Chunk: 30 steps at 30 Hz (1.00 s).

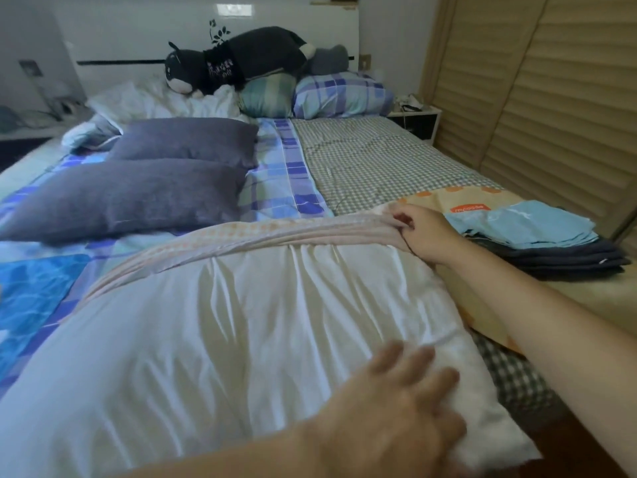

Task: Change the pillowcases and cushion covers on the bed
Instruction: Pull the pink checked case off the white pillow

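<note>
1. Right now, the right hand [418,229] pinches the bunched edge of the pale pink checked pillowcase [241,232], with its fingers curled round the cloth.
2. That pillowcase is pulled back in a band across the far end of the big white shiny pillow [220,322], so most of the pillow is bare.
3. The left hand [396,405] lies flat on the near end of the white pillow, with its fingers straight and spread. It holds nothing.
4. The white pillow lies on the bed, stretching from the left hand up to the right hand.
5. Just past the right hand, to its right, sits a stack of folded cloths [537,236]: light blue on top, dark navy at the bottom.
6. Under that stack and under the right arm lies a flat peach and orange cloth [475,198].
7. Far to the left of the right hand lie two soft dark grey-purple cushions [138,191], one behind the other, on a blue checked sheet [282,174].
8. Well beyond both hands, by the white headboard [138,32], a dark grey plush cat toy [241,56] rests on a green striped pillow [265,96] and a blue checked pillow [341,94].
</note>
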{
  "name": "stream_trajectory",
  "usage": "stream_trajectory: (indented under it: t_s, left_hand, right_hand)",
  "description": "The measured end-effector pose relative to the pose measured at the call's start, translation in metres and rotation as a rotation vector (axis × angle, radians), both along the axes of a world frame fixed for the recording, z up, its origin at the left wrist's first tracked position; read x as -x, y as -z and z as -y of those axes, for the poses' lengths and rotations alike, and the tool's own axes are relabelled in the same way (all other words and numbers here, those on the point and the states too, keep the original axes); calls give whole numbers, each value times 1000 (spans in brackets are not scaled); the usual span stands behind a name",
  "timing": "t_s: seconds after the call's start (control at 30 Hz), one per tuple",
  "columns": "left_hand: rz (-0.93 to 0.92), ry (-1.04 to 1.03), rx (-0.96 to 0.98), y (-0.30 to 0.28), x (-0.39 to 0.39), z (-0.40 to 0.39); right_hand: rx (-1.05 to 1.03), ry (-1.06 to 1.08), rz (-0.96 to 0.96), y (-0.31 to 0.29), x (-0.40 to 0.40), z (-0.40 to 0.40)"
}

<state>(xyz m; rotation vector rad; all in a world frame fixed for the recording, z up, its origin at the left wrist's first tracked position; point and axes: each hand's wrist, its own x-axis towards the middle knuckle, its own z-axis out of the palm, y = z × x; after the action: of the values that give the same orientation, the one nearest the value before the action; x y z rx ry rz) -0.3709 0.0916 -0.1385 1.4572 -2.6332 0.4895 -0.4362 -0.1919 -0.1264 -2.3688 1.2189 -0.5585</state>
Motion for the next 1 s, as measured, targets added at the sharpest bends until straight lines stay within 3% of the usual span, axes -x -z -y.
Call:
stream_trajectory:
  t_s: [0.07,0.13,0.2,0.33,0.5,0.6,0.73,0.83,0.87,0.9,1.0]
  left_hand:
    - [-126,-196,-13,-29,-15,23]
    - [-91,-450,-83,-43,-30,55]
    - [-13,-574,-191,-39,-35,78]
    - [68,-343,-290,-29,-28,86]
    - [53,-67,-247,-26,-30,63]
    - [63,68,-255,-20,-22,39]
    - [83,10,-312,0,-15,28]
    - [-76,-122,-246,4,-31,29]
    - [-138,-136,-194,0,-38,27]
    - [-205,-136,-161,-10,-45,23]
    - [-425,-174,-20,-43,-90,3]
  right_hand:
    - [-138,-63,109,-7,19,-22]
    - [-215,-135,133,-9,37,-38]
    - [-153,-179,66,-7,47,-48]
    - [111,-141,-95,7,46,-41]
    - [400,-102,-197,-6,25,-24]
    - [356,1,-372,-19,-2,12]
    - [23,87,-604,-36,-43,49]
    - [-224,-46,-595,-58,-54,56]
    - [-287,-60,-498,-65,-51,52]
    - [-263,-41,-380,-73,-47,46]
    - [145,12,-260,-88,-52,9]
